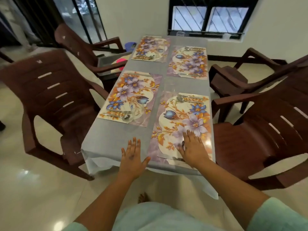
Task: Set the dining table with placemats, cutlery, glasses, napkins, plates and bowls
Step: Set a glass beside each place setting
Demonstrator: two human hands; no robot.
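Note:
Several floral placemats lie on the grey-clothed dining table. The near right placemat carries a fork and spoon at its far end and a knife at its near edge. My right hand rests flat on this mat with straight fingers, just past the knife. My left hand lies open on the bare cloth to the mat's left. The near left placemat holds cutlery at its near end. Two far placemats also carry cutlery.
Brown plastic chairs stand on both sides: left, far left, right and far right. A small side table with a pink item stands left of the table. A barred window is behind.

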